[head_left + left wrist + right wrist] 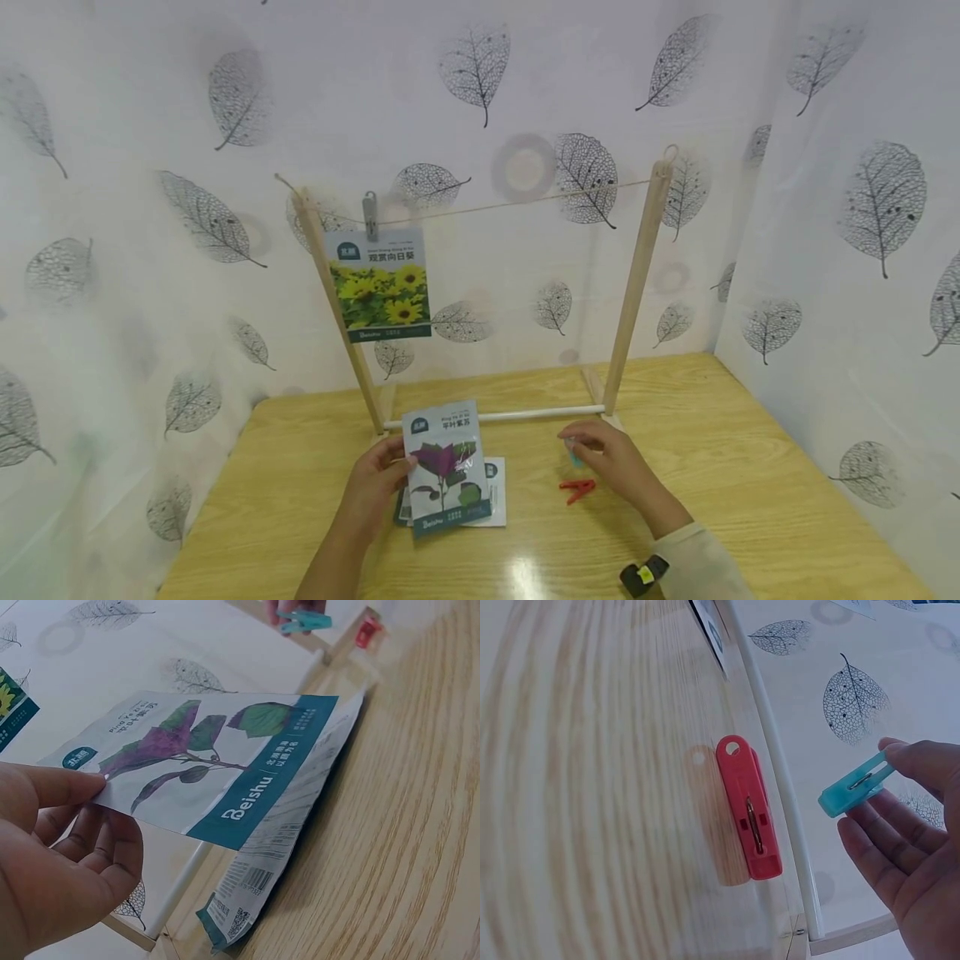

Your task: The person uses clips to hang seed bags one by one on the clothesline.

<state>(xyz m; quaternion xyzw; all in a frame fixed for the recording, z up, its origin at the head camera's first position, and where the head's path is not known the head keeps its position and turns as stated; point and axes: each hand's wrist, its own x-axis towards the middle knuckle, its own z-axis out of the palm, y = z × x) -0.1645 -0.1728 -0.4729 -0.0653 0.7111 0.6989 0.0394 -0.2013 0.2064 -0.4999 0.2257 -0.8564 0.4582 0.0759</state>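
My left hand (375, 477) pinches a seed packet (446, 467) with a purple-leaved plant printed on it by its left edge. Beneath it another packet (281, 840), back side with a barcode showing, lies on the table. To the right, my right hand (606, 457) holds a turquoise clothespin (855, 784) between thumb and fingers, above the tabletop. Near that hand a red clothespin (750, 810) rests on the wood. From the string (517, 202) hangs a sunflower seed packet (378, 287), held at its top by a grey clothespin (371, 217).
Two wooden posts, the left post (337, 308) and the right post (636, 292), carry the string. A white rod (540, 412) joins them near the table (262, 492). Behind stands a pale curtain (517, 83) with a leaf print.
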